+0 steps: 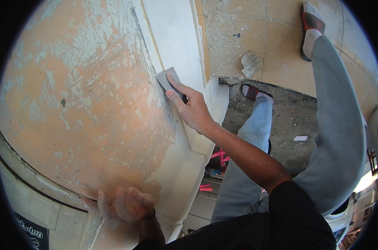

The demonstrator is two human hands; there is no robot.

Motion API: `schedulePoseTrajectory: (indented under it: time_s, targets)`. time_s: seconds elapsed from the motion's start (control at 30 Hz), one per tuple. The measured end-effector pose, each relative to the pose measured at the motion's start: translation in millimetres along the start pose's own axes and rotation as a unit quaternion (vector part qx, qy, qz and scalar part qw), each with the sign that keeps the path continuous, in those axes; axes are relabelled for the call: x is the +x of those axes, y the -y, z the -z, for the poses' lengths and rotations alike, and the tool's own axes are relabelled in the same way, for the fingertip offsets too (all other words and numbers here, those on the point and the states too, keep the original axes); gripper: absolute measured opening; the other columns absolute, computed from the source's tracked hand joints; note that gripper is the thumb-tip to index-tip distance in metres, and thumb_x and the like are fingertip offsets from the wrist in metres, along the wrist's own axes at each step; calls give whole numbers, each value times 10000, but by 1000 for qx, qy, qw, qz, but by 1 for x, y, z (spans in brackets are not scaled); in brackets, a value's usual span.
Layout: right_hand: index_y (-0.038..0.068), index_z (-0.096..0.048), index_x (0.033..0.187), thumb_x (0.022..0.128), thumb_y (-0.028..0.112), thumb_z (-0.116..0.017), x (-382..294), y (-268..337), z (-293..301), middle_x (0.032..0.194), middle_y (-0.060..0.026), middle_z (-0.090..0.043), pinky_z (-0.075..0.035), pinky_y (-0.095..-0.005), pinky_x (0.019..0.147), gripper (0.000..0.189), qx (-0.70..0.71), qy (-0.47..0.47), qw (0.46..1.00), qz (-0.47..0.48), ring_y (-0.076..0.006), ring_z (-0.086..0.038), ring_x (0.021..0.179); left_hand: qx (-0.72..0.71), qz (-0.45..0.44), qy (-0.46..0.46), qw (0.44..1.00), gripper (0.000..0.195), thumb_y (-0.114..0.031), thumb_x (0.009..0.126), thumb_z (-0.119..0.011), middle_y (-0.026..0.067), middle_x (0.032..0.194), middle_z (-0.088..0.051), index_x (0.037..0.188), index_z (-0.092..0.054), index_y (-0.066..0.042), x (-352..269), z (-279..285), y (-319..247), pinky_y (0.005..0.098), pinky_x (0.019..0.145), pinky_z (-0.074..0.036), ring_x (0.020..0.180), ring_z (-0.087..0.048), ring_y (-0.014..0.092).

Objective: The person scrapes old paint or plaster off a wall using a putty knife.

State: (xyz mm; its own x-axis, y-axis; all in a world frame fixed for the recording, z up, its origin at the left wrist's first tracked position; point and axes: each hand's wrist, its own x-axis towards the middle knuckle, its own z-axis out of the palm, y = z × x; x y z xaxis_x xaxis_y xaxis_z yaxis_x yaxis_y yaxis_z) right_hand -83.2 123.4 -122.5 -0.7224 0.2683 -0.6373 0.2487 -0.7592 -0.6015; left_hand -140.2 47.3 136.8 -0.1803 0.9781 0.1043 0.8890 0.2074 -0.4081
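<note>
My right hand (193, 107) grips a grey sanding block (171, 82), thumb on the near side and fingers over its face. The block rests at the edge of a wall (107, 103), where it meets the white moulded trim (173, 34). Worn patches of peach and pale paint cover this wall, with scratch marks across the middle. Lower down, my left hand (126, 203) is close to the wall, blurred, with its fingers loosely curled and apart. I see nothing in it, though part of the palm is hidden.
A wooden-looking frame (35, 181) curves along the lower left, beside a dark sign (29, 231) bearing writing. Paint flakes and a torn scrap (250, 64) lie on the tiled floor (282, 47). One sandalled foot (254, 92) stands on lower concrete (289, 109). Pink bicycle parts (220, 156) show below.
</note>
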Motion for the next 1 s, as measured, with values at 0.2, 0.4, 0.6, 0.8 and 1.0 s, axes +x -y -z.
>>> schedulePoseTrajectory:
  time_s: [0.2,0.4,0.6,0.8,1.0]
  targets:
    - [172,-501,1439,987,274,-611,4,17,3,1145,-208,-668,-458,-302,907,476,-55,-15,998,-8,-179,-602,974,62,93,160,981,286,-295,981,-545,201,1401,-444,1222,-532,-141,12,-10,-14,674,1136,-149,1405,-287,517]
    - [175,-502,1439,989,280,-604,3,5,-1,879,-179,-648,-465,-299,745,473,-89,-32,995,38,-157,-509,726,120,152,185,963,260,-305,990,-537,187,1345,-545,1201,-582,-159,15,-13,-27,595,1165,-46,1394,-368,451]
    - [174,-514,1427,983,281,-603,2,23,7,851,-193,-638,-460,-298,712,466,-104,-14,994,9,-166,-522,707,135,141,153,969,220,-248,995,-539,176,1309,-591,1131,-622,-96,21,-25,-29,540,1159,-154,1350,-439,424]
    - [186,-557,1395,956,268,-614,13,39,10,741,-205,-551,-463,-390,705,450,-109,-30,993,35,-302,-552,674,-94,148,71,982,173,-211,998,-507,198,1327,-576,1069,-615,-95,17,-45,-29,561,1192,-12,1408,-340,459]
    - [183,-534,1413,971,286,-608,0,32,5,719,-180,-558,-448,-353,672,460,-139,-26,990,20,-226,-506,631,-59,170,115,977,188,-221,989,-518,181,1356,-573,1090,-621,-100,32,-58,-33,614,1139,136,1420,-331,451]
